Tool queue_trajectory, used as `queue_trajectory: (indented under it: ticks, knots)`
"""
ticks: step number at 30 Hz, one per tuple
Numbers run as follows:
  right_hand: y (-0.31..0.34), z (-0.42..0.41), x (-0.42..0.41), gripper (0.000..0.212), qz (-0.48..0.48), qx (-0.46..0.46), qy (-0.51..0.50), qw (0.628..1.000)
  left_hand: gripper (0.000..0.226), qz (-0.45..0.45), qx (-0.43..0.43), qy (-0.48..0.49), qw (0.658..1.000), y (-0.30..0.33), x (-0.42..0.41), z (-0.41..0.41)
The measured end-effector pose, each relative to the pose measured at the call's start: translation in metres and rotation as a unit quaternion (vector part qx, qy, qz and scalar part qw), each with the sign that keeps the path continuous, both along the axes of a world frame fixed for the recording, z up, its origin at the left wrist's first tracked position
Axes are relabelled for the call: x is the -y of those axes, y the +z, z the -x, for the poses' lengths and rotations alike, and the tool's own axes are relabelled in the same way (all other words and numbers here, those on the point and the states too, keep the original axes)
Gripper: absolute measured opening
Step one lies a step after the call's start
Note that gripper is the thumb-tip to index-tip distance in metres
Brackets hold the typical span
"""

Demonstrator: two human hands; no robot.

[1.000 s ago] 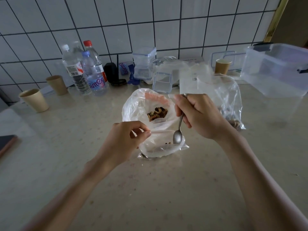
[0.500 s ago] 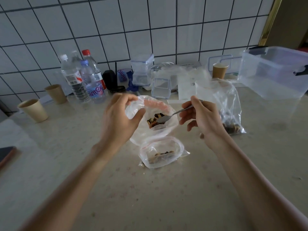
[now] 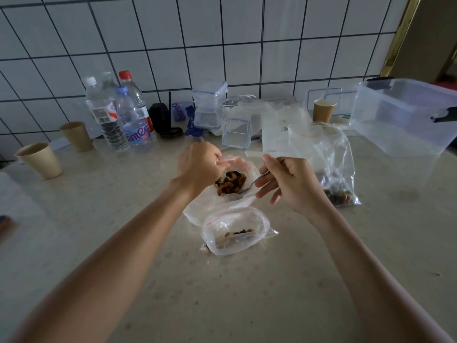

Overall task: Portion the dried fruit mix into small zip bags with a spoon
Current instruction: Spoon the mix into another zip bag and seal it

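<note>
A white plastic bag [image 3: 197, 211] lies open at the counter's middle with dried fruit mix [image 3: 230, 182] inside. My left hand [image 3: 199, 167] grips the bag's far rim and holds it open. My right hand [image 3: 289, 183] pinches a metal spoon [image 3: 254, 182] whose bowl dips into the fruit. In front of the big bag lies a small zip bag [image 3: 235, 231], its mouth open, with a little fruit at its bottom. Another clear zip bag [image 3: 329, 159] with some fruit stands to the right of my right hand.
Water bottles [image 3: 118, 115], paper cups [image 3: 40, 159], small clear boxes [image 3: 210, 105] and another cup [image 3: 322, 111] line the tiled wall. A large clear storage tub [image 3: 405, 115] stands at the back right. A dark object [image 3: 5, 222] lies at the left edge.
My left hand let go of the small zip bag and moved up to the big bag's rim. My right hand carried the spoon from the small bag into the fruit mix.
</note>
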State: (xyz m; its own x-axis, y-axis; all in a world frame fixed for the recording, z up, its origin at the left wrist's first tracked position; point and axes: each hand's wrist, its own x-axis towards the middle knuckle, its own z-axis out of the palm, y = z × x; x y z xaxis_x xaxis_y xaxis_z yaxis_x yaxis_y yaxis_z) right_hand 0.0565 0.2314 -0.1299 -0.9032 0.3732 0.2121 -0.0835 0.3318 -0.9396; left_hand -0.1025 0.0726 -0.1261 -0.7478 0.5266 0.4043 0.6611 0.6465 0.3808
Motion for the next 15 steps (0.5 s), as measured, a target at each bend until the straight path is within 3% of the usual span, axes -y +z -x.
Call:
queue_trajectory:
  ticks: [8, 15]
  knots:
    - [-0.003, 0.004, -0.003, 0.042, 0.038, -0.018, -0.009, 0.999, 0.042, -0.095, -0.020, 0.016, 0.995, -0.003, 0.008, -0.013]
    - [-0.012, 0.005, 0.013, 0.033, 0.121, -0.002, -0.021, 0.992, 0.031, -0.098, 0.015, -0.006, 0.995, -0.002, 0.010, -0.022]
